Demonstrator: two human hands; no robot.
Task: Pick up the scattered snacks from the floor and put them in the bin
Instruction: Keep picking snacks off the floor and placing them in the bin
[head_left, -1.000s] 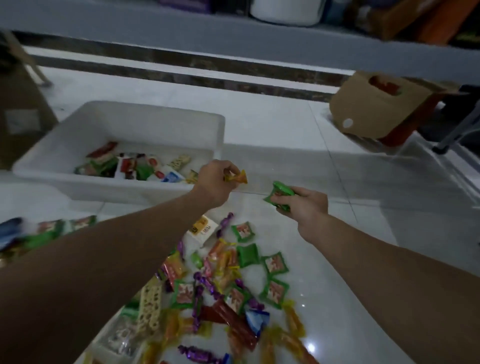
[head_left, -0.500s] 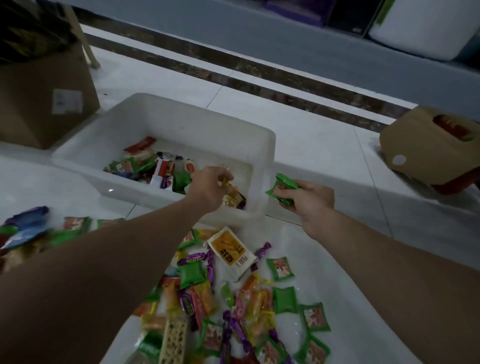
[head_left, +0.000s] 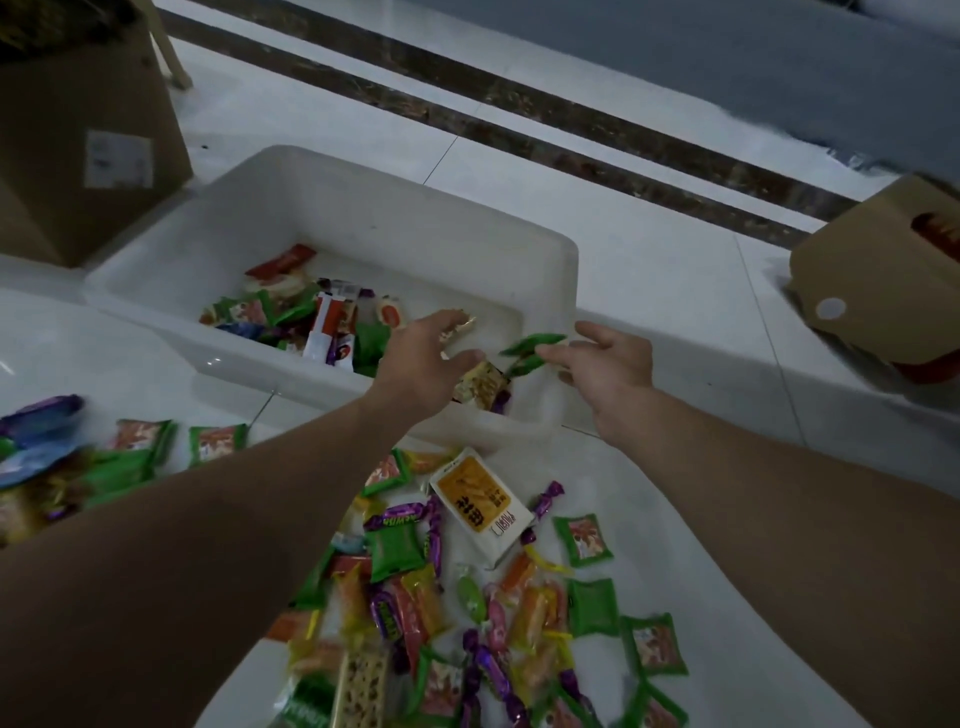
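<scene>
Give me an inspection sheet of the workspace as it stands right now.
Surface: glossy white tile floor, dark stripes beyond the bin.
Job's things: white bin holds a layer of snacks; main pile on the floor in front of it, smaller scatter to the left; green packet and gold-wrapped candy over the bin's right end.
Clutter: nothing seen beyond the snacks.
Hands: left hand open, fingers spread beside the gold-wrapped candy; right hand open, fingertips at the green packet, contact cannot be told.
Cables: nothing seen.
Surroundings: cardboard box left of the bin; brown carton at right.
</scene>
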